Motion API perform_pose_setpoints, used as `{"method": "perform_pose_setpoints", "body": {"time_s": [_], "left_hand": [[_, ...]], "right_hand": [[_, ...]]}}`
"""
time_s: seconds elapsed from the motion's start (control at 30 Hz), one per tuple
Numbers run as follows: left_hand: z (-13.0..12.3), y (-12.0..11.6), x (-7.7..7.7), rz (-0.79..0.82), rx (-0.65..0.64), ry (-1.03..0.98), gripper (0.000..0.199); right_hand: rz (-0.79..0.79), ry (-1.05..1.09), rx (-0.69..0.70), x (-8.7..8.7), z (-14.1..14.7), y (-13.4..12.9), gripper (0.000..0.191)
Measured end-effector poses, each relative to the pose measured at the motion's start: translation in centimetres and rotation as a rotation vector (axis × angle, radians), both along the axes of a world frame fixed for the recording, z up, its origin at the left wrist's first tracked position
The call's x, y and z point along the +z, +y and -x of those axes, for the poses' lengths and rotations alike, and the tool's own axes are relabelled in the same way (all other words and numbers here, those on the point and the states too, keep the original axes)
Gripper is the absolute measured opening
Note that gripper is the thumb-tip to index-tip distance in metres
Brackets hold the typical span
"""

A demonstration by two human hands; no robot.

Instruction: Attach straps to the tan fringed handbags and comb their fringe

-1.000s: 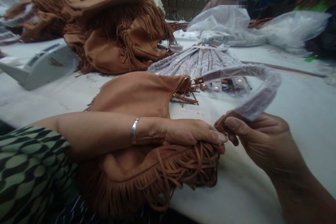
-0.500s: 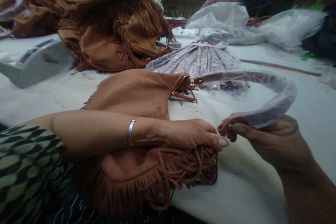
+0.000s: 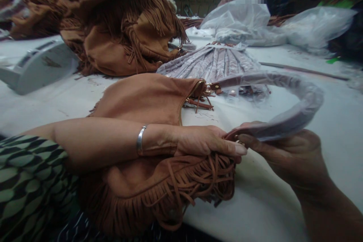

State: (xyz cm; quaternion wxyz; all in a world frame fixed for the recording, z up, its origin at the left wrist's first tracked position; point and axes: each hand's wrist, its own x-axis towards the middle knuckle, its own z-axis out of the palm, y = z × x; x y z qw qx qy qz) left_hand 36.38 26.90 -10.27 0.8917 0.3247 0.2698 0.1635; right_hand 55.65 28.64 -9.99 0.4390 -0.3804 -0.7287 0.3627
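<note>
A brown fringed handbag (image 3: 141, 96) lies on the white table in front of me, its zipped opening facing right. Its strap (image 3: 307, 102), wrapped in clear plastic, loops round to the right and is joined to the bag's far side by a gold ring (image 3: 209, 88). My right hand (image 3: 295, 155) is closed on the strap's near end. Across the bag reaches my left hand (image 3: 210, 141), its fingers pinched together at that same strap end, beside a small gold-coloured fitting (image 3: 241, 143). The left fingertips are partly hidden, and what exactly they grip there cannot be made out.
Behind the bag lies a fanned bundle of plastic-wrapped straps (image 3: 210, 60). Several brown fringed bags (image 3: 119, 41) are piled at the back left, near a grey tape dispenser (image 3: 48, 66). Clear plastic bags (image 3: 238, 19) and two people are farther back. A thin strip (image 3: 303, 70) lies at right.
The strap end has moved left, from just beyond my left fingertips to against them. My right hand has shifted slightly with it, bringing the two hands closer together.
</note>
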Motion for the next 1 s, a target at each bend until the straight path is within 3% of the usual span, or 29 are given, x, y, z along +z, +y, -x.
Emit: {"method": "perform_pose_setpoints", "body": {"time_s": [0.17, 0.27, 0.37, 0.53, 0.77, 1.0], "left_hand": [[-0.1, -0.3, 0.5, -0.088, 0.014, 0.096, 0.047], [-0.2, -0.3, 0.6, -0.188, 0.049, 0.194, 0.050], [-0.3, -0.3, 0.4, -0.246, 0.074, 0.221, 0.047], [-0.2, -0.4, 0.1, -0.238, 0.064, 0.177, 0.040], [-0.3, -0.6, 0.4, -0.235, 0.060, 0.165, 0.046], [-0.3, -0.6, 0.3, -0.139, 0.060, 0.097, 0.053]], "right_hand": [[0.110, 0.208, -0.064, 1.3, 0.2, 0.1, 0.005], [0.159, 0.323, -0.005, 1.7, 0.3, 0.1, 0.006], [0.200, 0.298, 0.047, 1.1, 0.2, 0.1, 0.009], [0.290, 0.216, 0.006, 0.1, -0.4, 0.2, 0.012], [0.165, 0.093, 0.030, 0.5, -1.4, 0.4, 0.015], [0.022, 0.018, -0.056, 0.7, -1.4, 0.0, 0.016]]}}
